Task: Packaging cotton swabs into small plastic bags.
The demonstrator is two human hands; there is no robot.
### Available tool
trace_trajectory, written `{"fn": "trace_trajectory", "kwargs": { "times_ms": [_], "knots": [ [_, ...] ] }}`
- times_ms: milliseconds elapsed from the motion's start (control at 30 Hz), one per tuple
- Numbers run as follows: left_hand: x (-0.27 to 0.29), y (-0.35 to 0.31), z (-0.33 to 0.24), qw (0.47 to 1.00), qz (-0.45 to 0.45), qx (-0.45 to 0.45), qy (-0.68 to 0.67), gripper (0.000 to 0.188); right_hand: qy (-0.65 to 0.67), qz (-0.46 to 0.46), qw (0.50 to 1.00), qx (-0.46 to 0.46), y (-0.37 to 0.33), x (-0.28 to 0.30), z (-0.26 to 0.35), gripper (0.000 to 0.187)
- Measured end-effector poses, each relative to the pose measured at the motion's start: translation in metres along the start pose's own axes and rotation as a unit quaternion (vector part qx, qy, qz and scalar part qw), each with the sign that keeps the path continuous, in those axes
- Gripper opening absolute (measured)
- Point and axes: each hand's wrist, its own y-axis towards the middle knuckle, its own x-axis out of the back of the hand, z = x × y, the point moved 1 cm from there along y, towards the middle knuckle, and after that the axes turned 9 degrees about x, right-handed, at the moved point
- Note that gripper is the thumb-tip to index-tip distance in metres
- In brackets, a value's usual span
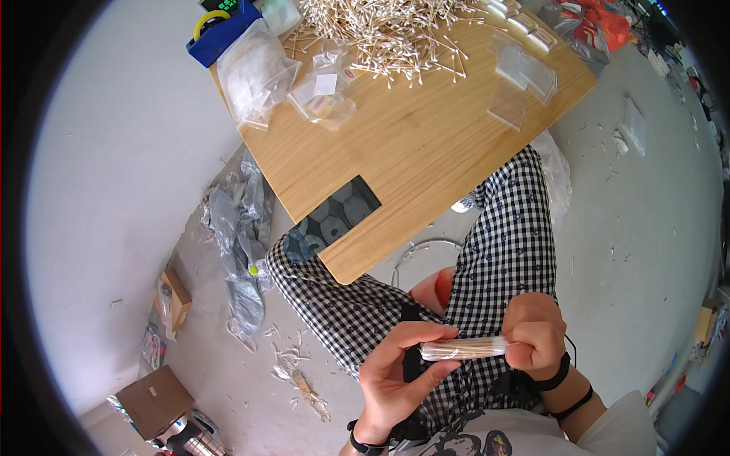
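Above my lap I hold a slim clear bag of cotton swabs (465, 349), lying nearly level with its sticks running left to right. My left hand (399, 368) is curved round its left end, index finger along the upper edge and thumb along the lower. The right end is gripped in my right hand (536, 334), whose fingers are curled in, with the thumb pressed against the bag. What the right fingers cover at that end is hidden.
A wooden table (365, 137) ahead bears a pile of loose cotton swabs (388, 34), flat clear bags (525, 76), packed swabs (525, 23) and a bulging plastic bag (255, 72). A dark phone-like panel (334, 216) lies at its near edge. Cardboard boxes (156, 401) stand on the floor.
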Motion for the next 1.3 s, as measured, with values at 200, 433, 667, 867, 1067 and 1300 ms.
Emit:
{"fn": "trace_trajectory", "kwargs": {
  "times_ms": [200,433,667,867,1067,1300],
  "knots": [
    [0.000,-0.001,0.003,0.991,-0.001,-0.069,0.111,0.033,0.014,0.063,0.998,0.014,0.003,0.000,-0.001,0.033],
    [-0.003,-0.003,0.008,0.867,-0.198,-0.288,0.355,0.044,0.413,-0.041,0.781,-0.466,0.009,-0.020,0.011,0.035],
    [-0.014,0.001,-0.002,0.849,-0.141,-0.261,0.437,0.048,0.381,0.041,0.805,-0.453,0.008,-0.031,0.022,0.047],
    [0.014,-0.001,0.008,0.941,-0.233,-0.178,0.171,0.043,0.251,0.124,0.871,-0.404,0.021,-0.017,0.018,0.034],
    [0.027,0.008,0.005,0.994,-0.095,-0.010,-0.046,0.028,0.225,0.187,0.877,-0.382,0.030,-0.011,0.021,0.038],
    [0.028,0.010,0.017,0.993,-0.043,-0.002,-0.110,0.018,0.185,0.220,0.893,-0.345,0.029,-0.009,0.018,0.042]
  ]
}}
